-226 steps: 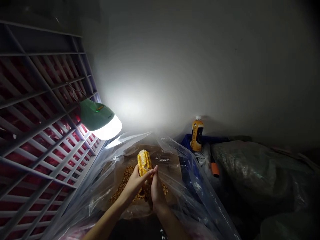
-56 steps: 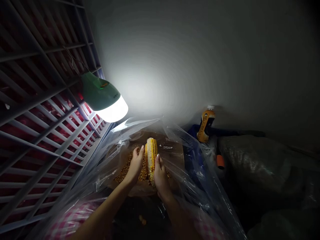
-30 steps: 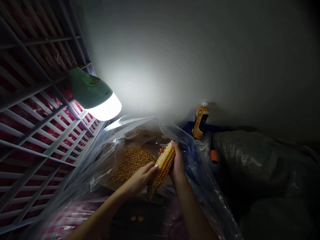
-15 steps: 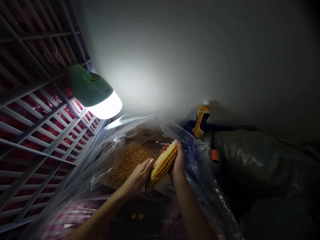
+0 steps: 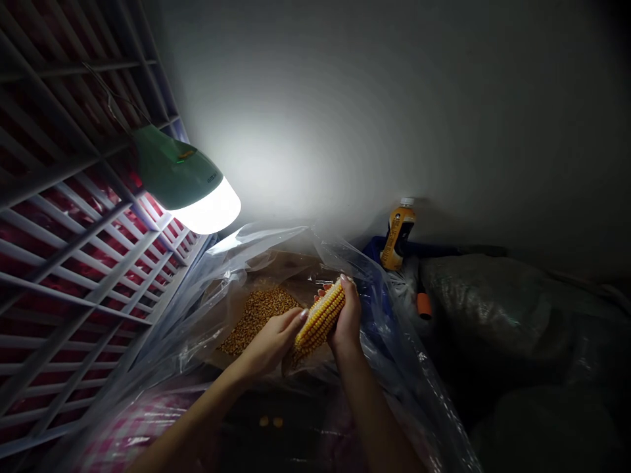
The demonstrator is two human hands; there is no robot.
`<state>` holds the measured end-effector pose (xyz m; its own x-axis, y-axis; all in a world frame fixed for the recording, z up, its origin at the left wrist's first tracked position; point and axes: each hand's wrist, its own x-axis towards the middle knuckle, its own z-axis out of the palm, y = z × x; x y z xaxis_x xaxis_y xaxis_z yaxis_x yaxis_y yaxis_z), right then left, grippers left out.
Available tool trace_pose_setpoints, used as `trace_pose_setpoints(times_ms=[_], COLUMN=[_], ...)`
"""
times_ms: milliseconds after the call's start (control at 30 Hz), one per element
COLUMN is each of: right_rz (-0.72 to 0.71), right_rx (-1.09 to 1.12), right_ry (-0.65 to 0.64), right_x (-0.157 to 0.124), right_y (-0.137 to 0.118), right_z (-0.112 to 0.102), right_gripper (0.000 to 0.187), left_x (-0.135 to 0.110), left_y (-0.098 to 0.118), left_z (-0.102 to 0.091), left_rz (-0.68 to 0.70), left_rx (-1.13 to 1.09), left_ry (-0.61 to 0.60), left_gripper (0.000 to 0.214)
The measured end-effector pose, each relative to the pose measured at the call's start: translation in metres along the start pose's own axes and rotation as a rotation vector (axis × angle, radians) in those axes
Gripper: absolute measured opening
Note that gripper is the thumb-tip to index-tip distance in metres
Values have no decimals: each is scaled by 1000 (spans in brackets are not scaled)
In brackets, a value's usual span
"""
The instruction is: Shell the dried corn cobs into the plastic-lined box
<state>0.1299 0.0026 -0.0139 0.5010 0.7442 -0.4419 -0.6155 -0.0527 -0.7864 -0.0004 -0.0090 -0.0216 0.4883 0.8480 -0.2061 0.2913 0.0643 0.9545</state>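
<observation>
A yellow corn cob (image 5: 319, 320) is held tilted between my hands, with a pale strip bare of kernels along its upper left side. My right hand (image 5: 346, 315) wraps round its far right end, thumb on top. On the left side my left hand (image 5: 279, 335) is closed against the cob, its thumb pressing at the edge of the bare strip; its other fingers are partly hidden. Loose corn kernels (image 5: 259, 318) lie heaped below and to the left, inside a clear plastic bag (image 5: 182, 335) that is spread open around my hands.
A lit green lamp (image 5: 190, 177) hangs from a pale slatted plastic crate (image 5: 98, 295) at the left. By the wall stands a yellow drink bottle (image 5: 397, 236). An orange-ended object (image 5: 424, 306) and dark full sacks (image 5: 497, 309) are at the right.
The cob has shifted slightly down and left with my right hand. My left thumb has moved a little up and right along the bare strip.
</observation>
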Motion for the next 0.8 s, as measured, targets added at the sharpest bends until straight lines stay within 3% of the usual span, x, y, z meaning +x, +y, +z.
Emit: trace_pose_setpoints(times_ms=[167,500,700,800], right_rz=[4,27,2,-31], right_rx=[-47,-67,-20,97], right_ry=[-13,-1,42,15], right_x=[-3,-7,-5,-4], right_y=[4,4,4,-1], right_z=[-1,1,0,-1], right_gripper=[28,28,30,27], left_x=[-5,-8,-4,2], left_y=[-1,-8,-7,-10], left_z=[3,9,5,-7], left_rz=[44,26,14,-100], left_rx=[229,270,107,-77], left_ry=[-27,12,16,175], left_gripper=[33,36,41,47])
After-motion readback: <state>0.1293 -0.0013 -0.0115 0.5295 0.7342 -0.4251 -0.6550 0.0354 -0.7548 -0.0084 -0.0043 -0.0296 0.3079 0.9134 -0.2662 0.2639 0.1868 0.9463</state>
